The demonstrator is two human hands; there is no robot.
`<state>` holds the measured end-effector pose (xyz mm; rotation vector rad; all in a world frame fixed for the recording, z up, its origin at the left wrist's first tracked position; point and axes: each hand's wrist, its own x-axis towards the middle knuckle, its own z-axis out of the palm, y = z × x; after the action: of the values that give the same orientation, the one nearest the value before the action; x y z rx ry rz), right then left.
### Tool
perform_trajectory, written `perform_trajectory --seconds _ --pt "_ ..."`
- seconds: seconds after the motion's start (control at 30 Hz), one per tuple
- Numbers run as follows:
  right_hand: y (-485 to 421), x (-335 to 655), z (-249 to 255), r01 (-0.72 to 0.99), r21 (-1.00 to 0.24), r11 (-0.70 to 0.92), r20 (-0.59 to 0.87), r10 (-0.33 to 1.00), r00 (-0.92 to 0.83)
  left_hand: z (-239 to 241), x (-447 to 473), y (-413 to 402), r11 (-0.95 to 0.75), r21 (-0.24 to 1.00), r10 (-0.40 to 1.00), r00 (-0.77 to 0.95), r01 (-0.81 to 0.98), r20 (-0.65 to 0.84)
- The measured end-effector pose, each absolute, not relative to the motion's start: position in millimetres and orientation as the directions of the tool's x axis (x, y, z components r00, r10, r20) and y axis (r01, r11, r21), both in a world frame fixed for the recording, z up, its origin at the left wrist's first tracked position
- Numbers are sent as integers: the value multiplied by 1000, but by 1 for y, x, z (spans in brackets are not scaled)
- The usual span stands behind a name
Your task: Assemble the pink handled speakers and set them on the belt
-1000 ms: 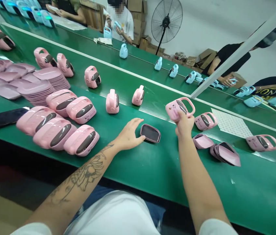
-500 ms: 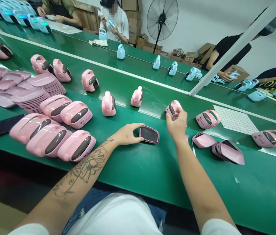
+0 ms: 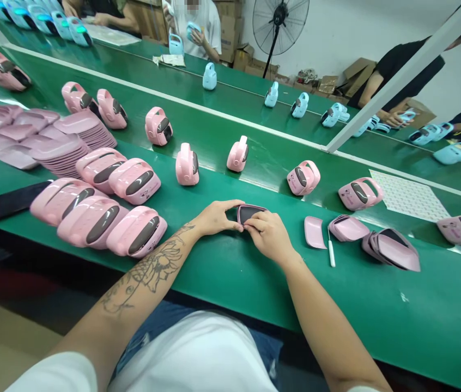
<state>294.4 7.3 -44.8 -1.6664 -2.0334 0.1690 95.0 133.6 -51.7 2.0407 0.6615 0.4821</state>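
Observation:
A small pink panel (image 3: 250,210) with a dark grey inner face lies on the green table in front of me. My left hand (image 3: 217,219) grips its left end, thumb on the near side and index finger along the far edge. Bent over the panel, my right hand (image 3: 270,235) has its fingertips pinched together at the near left edge; they hide the panel's right part. Right of that hand rest a loose pink panel (image 3: 315,233), a thin tool with a white handle (image 3: 332,253) and a small stack of pink panels (image 3: 348,227).
Another panel stack (image 3: 394,249) sits farther right. Pink handled housings (image 3: 303,178) stand in a row along the far side. Several larger pink housings (image 3: 136,231) and piled pink covers (image 3: 61,155) crowd the left. A white post (image 3: 402,76) rises beyond; co-workers handle blue housings there.
My right hand has let go of the pink housing, which stays standing on the far side, and has come back to the panel. My left hand remains on the panel.

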Motion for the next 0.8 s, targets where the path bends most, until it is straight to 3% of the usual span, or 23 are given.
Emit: perform_trajectory --seconds 0.27,0.47,0.6,0.8 --pt "6 284 -35 841 -492 224 285 954 -88 -57 96 130 -464 845 628 772 264 104" --pt "10 273 -32 839 -530 121 225 974 1 -59 99 127 -514 823 613 775 241 156" --pt "9 266 -31 861 -508 18 208 973 102 -58 99 125 -545 806 600 779 232 182" --pt "9 260 -26 907 -420 -29 189 975 118 -59 103 121 -592 769 602 766 239 226"
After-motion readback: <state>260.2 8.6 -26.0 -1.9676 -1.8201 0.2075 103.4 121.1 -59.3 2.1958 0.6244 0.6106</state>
